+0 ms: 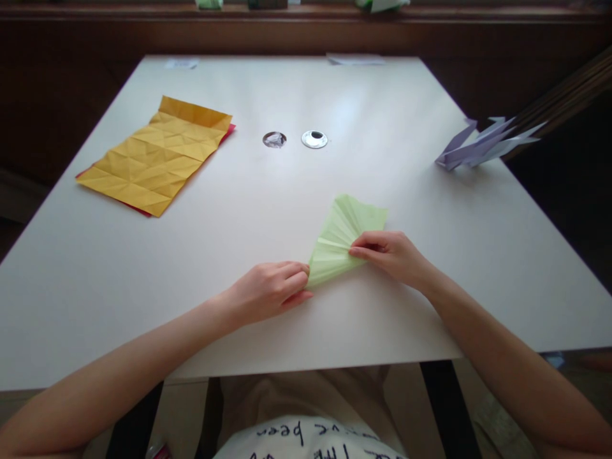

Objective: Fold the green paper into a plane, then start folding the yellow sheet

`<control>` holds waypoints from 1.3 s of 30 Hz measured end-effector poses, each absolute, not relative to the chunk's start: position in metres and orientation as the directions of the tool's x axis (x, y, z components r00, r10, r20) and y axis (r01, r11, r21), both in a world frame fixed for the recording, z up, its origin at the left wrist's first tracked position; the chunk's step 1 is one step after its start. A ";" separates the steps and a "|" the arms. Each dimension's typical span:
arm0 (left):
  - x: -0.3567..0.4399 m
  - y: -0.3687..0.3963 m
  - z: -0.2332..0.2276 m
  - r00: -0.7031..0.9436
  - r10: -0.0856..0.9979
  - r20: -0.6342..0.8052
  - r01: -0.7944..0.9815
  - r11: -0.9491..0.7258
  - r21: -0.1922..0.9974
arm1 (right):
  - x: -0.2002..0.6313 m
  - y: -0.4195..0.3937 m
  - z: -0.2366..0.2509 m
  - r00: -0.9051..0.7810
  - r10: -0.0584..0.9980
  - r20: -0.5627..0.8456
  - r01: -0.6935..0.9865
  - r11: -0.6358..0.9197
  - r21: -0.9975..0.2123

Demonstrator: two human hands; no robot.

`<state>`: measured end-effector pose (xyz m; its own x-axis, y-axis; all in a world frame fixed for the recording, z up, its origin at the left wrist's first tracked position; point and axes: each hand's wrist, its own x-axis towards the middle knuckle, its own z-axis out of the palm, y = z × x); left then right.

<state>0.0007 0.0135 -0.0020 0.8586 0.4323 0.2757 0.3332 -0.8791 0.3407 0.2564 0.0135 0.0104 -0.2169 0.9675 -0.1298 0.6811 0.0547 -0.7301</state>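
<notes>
A light green pleated sheet of paper (329, 245), spread like a fan, lies near the front middle of the table. My left hand (277, 287) is closed on its lower left end, where the folds come together. With thumb and forefinger my right hand (387, 252) pinches the paper's right side near the middle. Its upper edge flares away from me and its pleats stay partly open. My fingers cover the left tip and part of the right side.
Creased yellow paper (157, 153) lies over red paper (232, 129) at the left. Folded purple paper shapes (478, 148) stand at the right edge. Two round cable holes (314, 139) sit in the white table (215, 236). Paper scraps (354, 59) lie along the far edge.
</notes>
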 end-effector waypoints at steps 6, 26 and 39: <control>0.001 0.013 -0.002 0.823 0.487 0.292 0.362 -0.846 0.391 | 0.248 0.011 0.008 -0.201 0.979 -0.005 0.762 0.153 -0.629; 0.004 0.017 -0.012 0.850 0.464 0.251 0.378 -0.867 0.324 | 0.241 0.014 0.007 -0.238 0.970 0.043 0.874 0.233 -0.427; 0.001 0.022 -0.005 0.845 0.479 0.237 0.367 -0.843 0.394 | 0.225 0.039 0.009 -0.366 0.930 -0.009 0.750 0.290 -0.595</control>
<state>0.0010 0.0223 -0.0053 0.8453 0.4790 0.2369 0.3672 -0.8427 0.3937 0.2250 0.0394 0.0091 -0.3665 0.9304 -0.0090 0.7500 0.2897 -0.5946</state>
